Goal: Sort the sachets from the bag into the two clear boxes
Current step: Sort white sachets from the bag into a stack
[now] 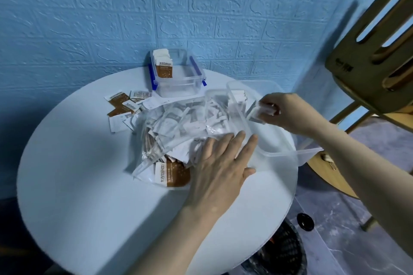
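Left hand [220, 163] lies flat, fingers spread, on the clear plastic bag of sachets [178, 131]; right hand [283, 111] pinches white sachets [264, 109] over the large clear box [279, 152]. Best dropped in flat.

A wall [93, 11] of blue embossed brick pattern filled the back of the scene and turned a corner at the right. A round white counter [89, 185] stood against it. To the right, a wooden chair [368, 67] with a slotted back sat tilted, beside the curved edge of another wooden piece [330, 176]. The floor [357, 241] was grey and marbled. A dark woven bin [283, 254] stood under the counter's near right edge, with a small black round object [305, 221] just beyond it.
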Demonstrator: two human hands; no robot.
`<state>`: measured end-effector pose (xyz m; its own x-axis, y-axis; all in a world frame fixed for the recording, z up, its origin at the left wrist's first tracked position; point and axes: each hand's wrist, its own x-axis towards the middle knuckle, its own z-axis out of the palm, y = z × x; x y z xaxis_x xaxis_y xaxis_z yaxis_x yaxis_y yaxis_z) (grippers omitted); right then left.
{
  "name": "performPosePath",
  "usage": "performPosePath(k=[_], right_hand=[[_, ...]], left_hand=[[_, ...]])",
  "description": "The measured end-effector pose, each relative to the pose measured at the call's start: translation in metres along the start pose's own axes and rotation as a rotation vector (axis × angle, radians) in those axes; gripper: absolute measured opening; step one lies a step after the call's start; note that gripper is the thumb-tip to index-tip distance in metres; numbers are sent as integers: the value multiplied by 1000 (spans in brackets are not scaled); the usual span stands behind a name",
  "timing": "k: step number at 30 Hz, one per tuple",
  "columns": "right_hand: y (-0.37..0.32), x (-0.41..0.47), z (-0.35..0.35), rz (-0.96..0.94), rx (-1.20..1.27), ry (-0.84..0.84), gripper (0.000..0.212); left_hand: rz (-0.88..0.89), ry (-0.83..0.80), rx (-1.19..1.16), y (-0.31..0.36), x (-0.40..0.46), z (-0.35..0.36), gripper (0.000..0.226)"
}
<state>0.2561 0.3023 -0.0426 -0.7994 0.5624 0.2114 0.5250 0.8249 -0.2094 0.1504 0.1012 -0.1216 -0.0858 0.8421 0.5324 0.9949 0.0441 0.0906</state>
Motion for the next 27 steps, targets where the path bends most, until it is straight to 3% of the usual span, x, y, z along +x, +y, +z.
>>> performPosePath(k=[6,8,10,12,17,20,22,25,27], right_hand=[[2,45,28,-63,-147,-163,17],[-1,51,31,-98,-122,-205,6],[-3,54,33,-130,-94,-230,20],[-3,54,35,-141,-127,-190,8],[-2,52,37,51,-145,-65,56],[2,54,38,257,-84,-111,82],[4,55,40,345,-1,-186,74],[1,53,44,364,146,-275,23],[-2,54,47,348,181,-289,17]], left_hand=[[-18,-6,-12,-5,-4,5,66],[-20,-13,-10,-5,-4,5,70],[-23,-19,-8,-5,-4,5,72],[-22,-21,-10,-5,-4,5,73],[-31,-21,-24,-5,-5,6,74],[-33,-12,-31,-4,-5,7,74],[-31,-4,-35,-5,-5,7,74],[-29,-2,-40,-4,-5,7,73],[-32,-7,-50,-4,-6,9,73]])
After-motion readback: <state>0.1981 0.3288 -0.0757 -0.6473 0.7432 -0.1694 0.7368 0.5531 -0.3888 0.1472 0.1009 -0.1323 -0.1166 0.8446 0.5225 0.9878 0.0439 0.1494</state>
